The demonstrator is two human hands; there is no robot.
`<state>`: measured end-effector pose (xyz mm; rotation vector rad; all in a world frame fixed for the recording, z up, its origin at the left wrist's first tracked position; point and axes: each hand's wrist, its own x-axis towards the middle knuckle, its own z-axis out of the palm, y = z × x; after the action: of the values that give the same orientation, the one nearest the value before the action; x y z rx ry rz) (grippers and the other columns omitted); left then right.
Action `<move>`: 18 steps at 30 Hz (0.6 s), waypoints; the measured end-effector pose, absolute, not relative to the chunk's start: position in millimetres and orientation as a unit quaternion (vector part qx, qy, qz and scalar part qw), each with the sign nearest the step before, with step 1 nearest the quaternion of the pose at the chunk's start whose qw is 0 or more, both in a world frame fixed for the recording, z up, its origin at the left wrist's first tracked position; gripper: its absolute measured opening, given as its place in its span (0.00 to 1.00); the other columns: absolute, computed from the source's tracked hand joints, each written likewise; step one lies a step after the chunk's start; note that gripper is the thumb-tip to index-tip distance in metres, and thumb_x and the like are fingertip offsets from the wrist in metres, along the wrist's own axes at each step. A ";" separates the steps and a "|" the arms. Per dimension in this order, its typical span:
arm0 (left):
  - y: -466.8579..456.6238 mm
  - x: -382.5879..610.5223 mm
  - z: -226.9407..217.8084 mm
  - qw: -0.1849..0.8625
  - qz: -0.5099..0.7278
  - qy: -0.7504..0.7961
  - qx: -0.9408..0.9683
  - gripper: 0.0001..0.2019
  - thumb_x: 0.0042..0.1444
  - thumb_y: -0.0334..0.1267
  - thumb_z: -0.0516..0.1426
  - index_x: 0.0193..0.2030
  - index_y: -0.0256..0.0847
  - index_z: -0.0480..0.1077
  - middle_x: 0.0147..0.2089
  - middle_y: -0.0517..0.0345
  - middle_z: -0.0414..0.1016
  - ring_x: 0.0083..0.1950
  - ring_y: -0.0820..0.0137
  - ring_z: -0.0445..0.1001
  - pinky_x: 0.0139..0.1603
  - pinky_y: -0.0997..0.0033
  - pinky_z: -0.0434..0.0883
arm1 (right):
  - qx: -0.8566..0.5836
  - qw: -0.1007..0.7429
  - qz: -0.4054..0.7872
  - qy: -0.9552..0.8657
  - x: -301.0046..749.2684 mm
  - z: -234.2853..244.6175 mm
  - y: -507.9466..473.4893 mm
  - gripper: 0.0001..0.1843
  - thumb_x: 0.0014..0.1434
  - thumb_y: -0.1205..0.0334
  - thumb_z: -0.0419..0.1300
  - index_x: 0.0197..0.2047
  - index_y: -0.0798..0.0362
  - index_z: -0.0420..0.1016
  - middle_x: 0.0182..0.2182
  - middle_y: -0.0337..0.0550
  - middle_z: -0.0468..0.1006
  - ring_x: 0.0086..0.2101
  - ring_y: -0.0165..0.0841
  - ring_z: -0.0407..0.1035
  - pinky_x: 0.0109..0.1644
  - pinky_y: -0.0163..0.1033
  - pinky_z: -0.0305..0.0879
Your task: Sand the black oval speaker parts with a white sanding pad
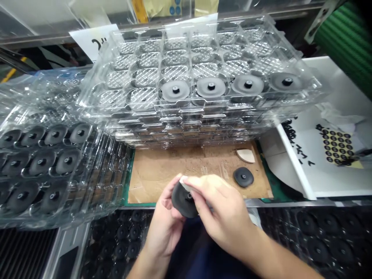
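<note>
My left hand [167, 217] grips a black rounded disc [181, 201] by its edge, tilted up above the front of the cardboard. The disc has a small hub at its centre. My right hand [222, 205] is closed over the disc's upper right side, pinching a thin white piece [183, 179] against its face. Fingers cover most of that piece, so its kind is unclear. On the cardboard sheet [162, 166], right of my hands, lies another black disc [243, 177] with its hub up. Behind it rests a cream fan-shaped pad [245, 155].
A stack of clear plastic trays [174, 112] stands behind the cardboard, discs in its top front row. Filled trays [55, 155] are stacked at left. At right, a white bin [328, 186] holds small black parts and a sheet of round stickers [337, 146]. A green ribbed hose [345, 38] hangs upper right.
</note>
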<state>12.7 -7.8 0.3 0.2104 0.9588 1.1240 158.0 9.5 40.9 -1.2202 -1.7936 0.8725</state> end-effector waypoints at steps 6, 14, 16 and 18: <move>-4.1 5.4 16.4 0.705 0.539 0.449 0.102 0.23 0.33 0.41 0.70 0.41 0.54 0.76 0.45 0.60 0.81 0.42 0.63 0.80 0.47 0.67 0.74 | -0.408 0.286 0.721 -0.481 184.2 17.2 -6.2 0.08 0.56 0.58 0.60 0.37 0.49 0.78 0.31 0.38 0.79 0.28 0.30 0.72 0.28 0.31 0.64; -3.7 12.7 16.2 0.738 0.500 0.439 0.114 0.33 0.31 0.45 0.71 0.49 0.48 0.73 0.51 0.53 0.77 0.46 0.59 0.78 0.49 0.66 0.72 | -0.593 0.384 0.483 -0.517 185.7 14.3 0.1 0.10 0.60 0.59 0.58 0.43 0.49 0.75 0.38 0.41 0.78 0.34 0.31 0.71 0.35 0.33 0.66; -6.0 13.1 12.8 0.742 0.493 0.438 0.117 0.32 0.32 0.42 0.71 0.49 0.46 0.73 0.49 0.54 0.78 0.46 0.62 0.77 0.47 0.70 0.72 | -0.562 0.422 0.401 -0.587 173.0 30.8 4.5 0.10 0.61 0.64 0.56 0.45 0.48 0.73 0.39 0.41 0.77 0.36 0.31 0.71 0.37 0.33 0.67; -8.6 11.5 8.8 0.751 0.479 0.441 0.109 0.28 0.36 0.40 0.70 0.49 0.47 0.73 0.46 0.56 0.79 0.46 0.64 0.76 0.47 0.71 0.72 | -0.495 0.453 0.349 -0.655 159.4 44.1 8.4 0.11 0.61 0.68 0.54 0.47 0.54 0.72 0.38 0.45 0.77 0.37 0.32 0.70 0.40 0.35 0.68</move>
<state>11.5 -8.6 8.8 0.2383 0.9632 1.0456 159.4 8.4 44.1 -1.2212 -1.6163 0.8623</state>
